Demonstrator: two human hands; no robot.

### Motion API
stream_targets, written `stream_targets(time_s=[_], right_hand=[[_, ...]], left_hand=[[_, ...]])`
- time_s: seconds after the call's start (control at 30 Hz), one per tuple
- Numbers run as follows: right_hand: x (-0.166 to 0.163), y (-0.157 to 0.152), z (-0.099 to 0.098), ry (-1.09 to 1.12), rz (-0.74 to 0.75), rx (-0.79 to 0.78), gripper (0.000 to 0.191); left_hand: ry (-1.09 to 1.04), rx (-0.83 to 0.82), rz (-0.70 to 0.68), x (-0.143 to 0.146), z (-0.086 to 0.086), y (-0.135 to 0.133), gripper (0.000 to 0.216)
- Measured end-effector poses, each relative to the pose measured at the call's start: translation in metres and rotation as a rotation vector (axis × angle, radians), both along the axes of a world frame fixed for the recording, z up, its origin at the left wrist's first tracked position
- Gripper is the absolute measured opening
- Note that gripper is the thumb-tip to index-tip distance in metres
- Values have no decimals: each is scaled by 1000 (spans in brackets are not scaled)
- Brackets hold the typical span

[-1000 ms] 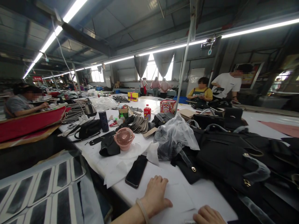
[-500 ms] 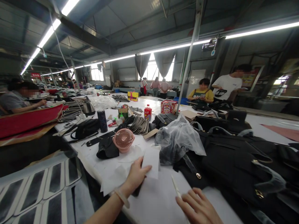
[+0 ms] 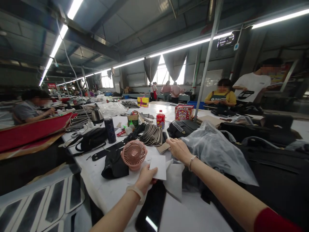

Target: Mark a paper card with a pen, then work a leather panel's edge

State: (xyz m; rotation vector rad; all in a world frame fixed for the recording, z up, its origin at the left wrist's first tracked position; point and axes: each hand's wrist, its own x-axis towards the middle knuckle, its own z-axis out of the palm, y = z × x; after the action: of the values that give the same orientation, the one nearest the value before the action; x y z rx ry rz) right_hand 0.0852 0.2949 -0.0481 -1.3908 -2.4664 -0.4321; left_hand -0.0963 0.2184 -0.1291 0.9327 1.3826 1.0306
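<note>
Hardly anything can be read. On the clear plastic bag (image 3: 214,145) a dark capital C stands out, and whatever follows it is lost (the film is creased just there). The red bottle (image 3: 160,119) bears pale characters on its front, too small to make out. The red box (image 3: 184,112) has a busy printed face, its lettering likewise unclear. A small red sign (image 3: 51,85) far off at left carries a pale line of characters, blurred, and the co-worker's apron (image 3: 218,99) a pale, illegible print.
</note>
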Motion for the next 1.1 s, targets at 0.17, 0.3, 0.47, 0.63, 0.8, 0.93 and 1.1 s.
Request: stream_targets(time_s=[0.17, 0.3, 0.47, 0.63, 0.8, 0.93, 1.1], right_hand=[[-26, 54, -39, -134, -50, -48, 16], [-28, 68, -60, -169, -55, -82, 16], [-15, 50, -55, -103, -49, -58, 19], [-19, 26, -52, -81, 115, -149, 19], [-33, 26, -68, -27, 174, -290, 17], [-38, 30, -78, 16, 160, -365, 26], [-41, 21, -73, 71, 75, -360, 41]], left_hand=[[-87, -72, 15, -21, -4, -5, 15], [-119, -96, 56, -29, -11, -4, 18], [-171, -135, 98, -27, -18, 5, 14], [-268, -123, 189, -8, -22, 30, 16], [-391, -3, 318, 5, -17, 50, 21], [-422, 78, 350, 6, -9, 40, 27], [-389, 116, 320, 7, 1, 2, 42]])
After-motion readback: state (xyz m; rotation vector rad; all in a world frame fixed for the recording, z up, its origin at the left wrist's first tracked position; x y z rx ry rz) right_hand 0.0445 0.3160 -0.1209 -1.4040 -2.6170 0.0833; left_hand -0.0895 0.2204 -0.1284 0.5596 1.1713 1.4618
